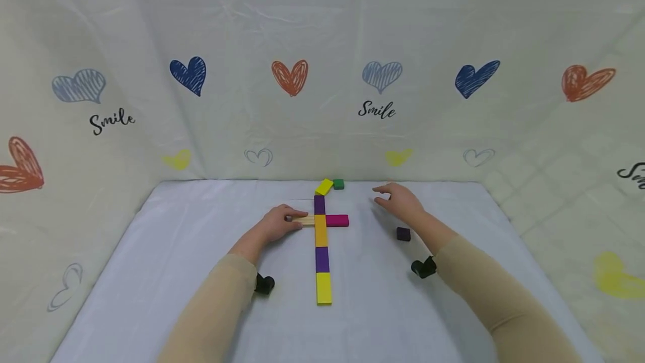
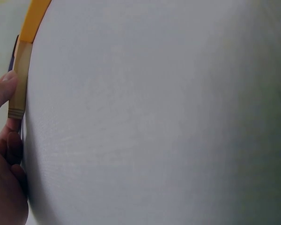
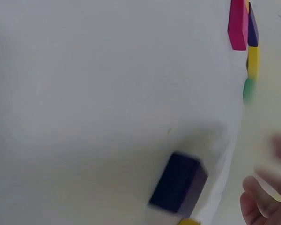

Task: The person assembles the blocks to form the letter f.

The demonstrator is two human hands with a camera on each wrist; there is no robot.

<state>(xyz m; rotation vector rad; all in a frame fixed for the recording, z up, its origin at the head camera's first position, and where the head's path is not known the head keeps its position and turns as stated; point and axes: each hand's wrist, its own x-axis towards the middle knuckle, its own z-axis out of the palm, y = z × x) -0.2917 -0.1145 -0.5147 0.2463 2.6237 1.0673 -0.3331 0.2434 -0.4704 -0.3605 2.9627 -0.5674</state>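
My left hand [image 1: 278,223] holds a plain wooden block [image 1: 305,221] between thumb and fingers. In the left wrist view the end of this wooden block [image 2: 19,84] meets an orange block [image 2: 35,18]. The orange block [image 1: 321,231] lies in a line with a purple block [image 1: 319,204] beyond it, and another purple block [image 1: 322,260] and a yellow block [image 1: 324,289] nearer me. A pink block [image 1: 337,220] sticks out to the right. Off to the right, my right hand [image 1: 401,201] hovers with nothing in it, thumb and fingers apart.
At the far end of the line lie a tilted yellow block [image 1: 324,187] and a green block [image 1: 339,184]. A dark purple block [image 1: 403,234] sits below my right forearm. Behind the white-covered table [image 1: 368,318] hangs a cloth printed with hearts.
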